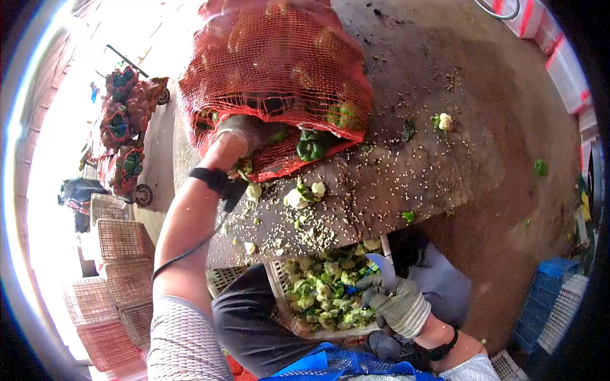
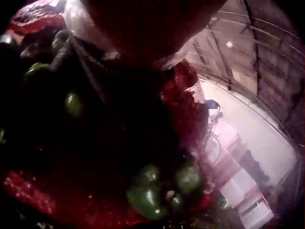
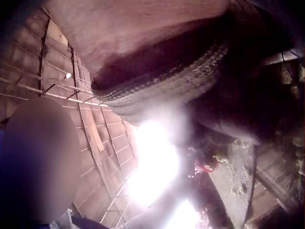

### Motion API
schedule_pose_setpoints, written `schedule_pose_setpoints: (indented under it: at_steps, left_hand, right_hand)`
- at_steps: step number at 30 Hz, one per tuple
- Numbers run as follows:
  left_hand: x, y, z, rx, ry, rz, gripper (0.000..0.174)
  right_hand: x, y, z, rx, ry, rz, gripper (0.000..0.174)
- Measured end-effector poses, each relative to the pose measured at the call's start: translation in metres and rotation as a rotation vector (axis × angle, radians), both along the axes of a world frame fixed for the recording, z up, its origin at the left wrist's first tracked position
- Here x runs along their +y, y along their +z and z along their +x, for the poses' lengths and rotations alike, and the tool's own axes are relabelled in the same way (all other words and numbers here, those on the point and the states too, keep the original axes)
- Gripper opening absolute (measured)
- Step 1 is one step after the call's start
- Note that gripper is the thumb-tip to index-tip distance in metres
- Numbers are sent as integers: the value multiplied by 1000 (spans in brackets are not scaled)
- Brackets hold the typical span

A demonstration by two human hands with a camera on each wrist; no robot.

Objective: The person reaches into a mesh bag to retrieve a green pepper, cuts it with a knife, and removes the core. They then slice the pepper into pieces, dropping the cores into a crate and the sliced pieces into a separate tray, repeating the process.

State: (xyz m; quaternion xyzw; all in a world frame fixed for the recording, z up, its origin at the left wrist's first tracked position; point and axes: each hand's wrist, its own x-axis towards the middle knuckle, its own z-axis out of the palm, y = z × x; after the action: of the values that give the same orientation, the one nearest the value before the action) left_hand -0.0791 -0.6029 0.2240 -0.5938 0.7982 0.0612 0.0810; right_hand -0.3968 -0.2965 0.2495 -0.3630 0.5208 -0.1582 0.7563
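My left hand point(image 1: 253, 131), in a grey glove, reaches into the mouth of a big red mesh sack point(image 1: 273, 57) of green peppers; its fingers are hidden by the netting, and I cannot tell whether they hold anything. Beside it at the sack's opening lies a dark green pepper point(image 1: 312, 146). In the left wrist view, shiny green peppers point(image 2: 150, 195) show low down in the dark sack. My right hand point(image 1: 397, 307), gloved too, grips a knife with a curved blade point(image 1: 383, 269) over a crate point(image 1: 277, 279) filled with pale green pepper cores. The blade point(image 3: 232, 179) also appears in the right wrist view.
Seeds and core scraps point(image 1: 298, 195) litter the table point(image 1: 406, 184). Stacked plastic crates point(image 1: 121, 241) and a cart of filled sacks point(image 1: 121, 136) stand at left. A blue crate point(image 1: 540, 298) is on the right; white-and-red boxes point(image 1: 565, 70) line the far right.
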Motion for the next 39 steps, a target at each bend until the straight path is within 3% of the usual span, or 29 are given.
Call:
schedule_pose_setpoints:
  at_steps: [3, 5, 6, 7, 8, 12, 13, 14, 15, 17, 18, 19, 21, 23, 25, 27, 30, 33, 34, 36, 39]
  left_hand:
    - [8, 28, -19, -382, -44, 197, 77]
    - [1, 2, -17, -296, -144, 361, 77]
    - [-10, -38, 0, -175, -453, 114, 69]
    - [-15, -65, 7, -129, -566, -6, 64]
    - [-20, -92, 13, -91, -674, -141, 59]
    - [15, -127, 25, -279, -310, -108, 47]
    - [32, -124, 30, -126, -164, -90, 46]
    - [51, -117, 34, 40, -25, -88, 46]
    - [74, -96, 27, 415, 156, -88, 51]
    - [129, -41, 8, 1157, 490, -79, 65]
    - [160, -12, -1, 1355, 625, 87, 64]
    - [190, -3, 4, 1609, 550, 193, 66]
    - [247, -13, 18, 1750, 495, 310, 70]
    - [305, 16, -9, 1746, 511, 166, 81]
    - [338, 20, -22, 1794, 476, 139, 116]
    - [354, 22, -29, 1820, 425, 151, 119]
    - [361, 24, -30, 1600, 307, 13, 109]
    - [355, 20, -14, 1308, -65, -284, 100]
    - [355, 20, -11, 1259, -73, -351, 96]
    - [357, 38, -8, 1156, -77, -485, 87]
    - [350, 58, -24, 1869, 466, -376, 83]
  right_hand:
    - [4, -6, 0, -6, -32, -102, 61]
    - [9, -8, 2, -36, -87, -155, 61]
    - [13, -10, 3, -73, -113, -160, 62]
    - [17, -10, 4, -109, -137, -163, 62]
    - [12, 1, 2, 26, 0, -152, 63]
    - [31, -8, 9, -5, -111, -273, 60]
    - [31, -7, 12, 29, -106, -72, 57]
    - [33, -10, 15, 32, -98, -96, 56]
    - [32, -10, 17, 38, -90, -132, 56]
    - [34, -6, 15, 112, -36, -355, 57]
    - [37, -20, 17, 158, -44, -518, 58]
    - [40, -30, 19, 211, -32, -610, 58]
    - [45, -35, 28, 318, 31, -587, 58]
    - [46, -23, 45, 392, 53, -400, 58]
    - [58, -3, 67, 363, -51, -707, 51]
    - [71, 3, 78, 241, -137, -723, 52]
    - [79, 12, 111, 406, 2, -814, 59]
    - [75, 22, 127, 424, -38, -896, 57]
    - [73, 12, 132, 411, -56, -936, 56]
    - [69, 13, 142, 420, -81, -1010, 50]
    - [51, 7, 168, 378, -240, -1206, 38]
